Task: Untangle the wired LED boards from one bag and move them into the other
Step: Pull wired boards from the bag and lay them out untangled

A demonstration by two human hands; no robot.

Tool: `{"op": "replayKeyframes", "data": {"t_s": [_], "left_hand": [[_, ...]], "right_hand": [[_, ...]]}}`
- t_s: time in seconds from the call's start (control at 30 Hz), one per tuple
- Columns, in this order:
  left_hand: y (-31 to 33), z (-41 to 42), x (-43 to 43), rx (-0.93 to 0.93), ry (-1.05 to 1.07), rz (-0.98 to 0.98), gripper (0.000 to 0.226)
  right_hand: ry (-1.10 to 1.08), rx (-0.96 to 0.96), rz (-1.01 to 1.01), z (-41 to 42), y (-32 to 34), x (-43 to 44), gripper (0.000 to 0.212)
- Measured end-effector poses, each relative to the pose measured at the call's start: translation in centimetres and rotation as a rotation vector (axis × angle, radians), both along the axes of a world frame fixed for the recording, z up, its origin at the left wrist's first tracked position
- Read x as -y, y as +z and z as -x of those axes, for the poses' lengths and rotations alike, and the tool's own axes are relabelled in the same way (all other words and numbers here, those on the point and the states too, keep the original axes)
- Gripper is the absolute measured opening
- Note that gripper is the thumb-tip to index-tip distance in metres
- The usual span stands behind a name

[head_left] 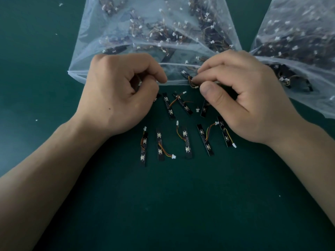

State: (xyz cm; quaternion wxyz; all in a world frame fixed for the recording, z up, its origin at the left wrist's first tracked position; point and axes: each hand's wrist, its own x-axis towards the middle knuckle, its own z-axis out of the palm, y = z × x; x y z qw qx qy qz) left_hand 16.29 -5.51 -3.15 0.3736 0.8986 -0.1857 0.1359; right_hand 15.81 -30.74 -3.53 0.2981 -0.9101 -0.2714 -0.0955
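Note:
Two clear plastic bags full of black LED boards with white connectors lie at the top: one in the middle (126,33), one at the right (299,42). My left hand (119,93) pinches the open lip of the middle bag. My right hand (241,95) grips a wired LED board (188,77) by its wires at that bag's mouth. Several loose LED boards lie on the green mat below my hands, among them one at the lower left (144,149) and one in the centre (187,142).
The green mat (163,205) spreads below the boards. Small white scraps lie at the left (36,120) and upper left (60,4). A loose white connector (197,109) sits between the upper boards.

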Motion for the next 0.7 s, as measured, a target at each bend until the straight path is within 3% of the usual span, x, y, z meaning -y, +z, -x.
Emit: {"op": "replayKeyframes", "data": {"t_s": [0.47,0.7], "left_hand": [[0.01,-0.04,0.03,-0.011,-0.011,0.022,0.028],[0.07,-0.03,0.02,-0.017,-0.005,0.019,0.028]], "right_hand": [[0.035,-0.004,0.021,0.15,-0.28,-0.16,0.046],[-0.139,0.117,-0.191,-0.14,0.14,0.08,0.035]]}}
